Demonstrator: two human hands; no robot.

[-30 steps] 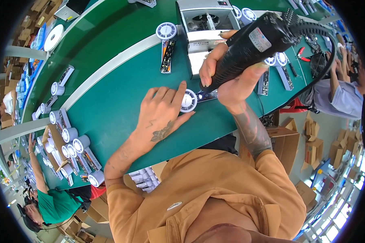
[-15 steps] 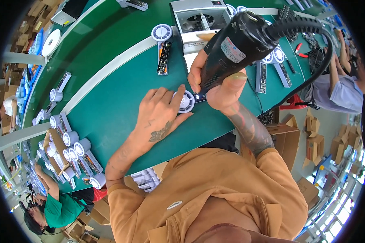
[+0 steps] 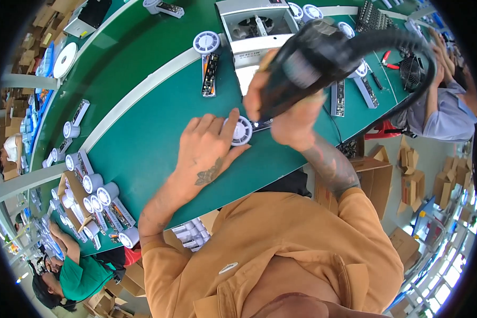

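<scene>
My left hand lies on the green table with its thumb and index finger around the round lavender head of a handheld fan. The fan's open handle points right, showing a dark circuit board, partly covered by the tool. In my right hand is a black electric screwdriver, smeared by motion, its fingers wrapped round the body. The screwdriver's lower end is just above the fan's handle; whether its tip touches cannot be made out. A thick ribbed cable runs from its top and curves down on the right.
Behind the screwdriver stands a grey-white machine. Another open fan lies left of it. Several fans cluster at the left beside a cardboard box. Red-handled pliers lie at the right. Co-workers sit on both sides.
The screwdriver has lifted a little off the fan's handle and is now blurred. My left hand keeps its hold on the fan. The whole view has shifted slightly.
</scene>
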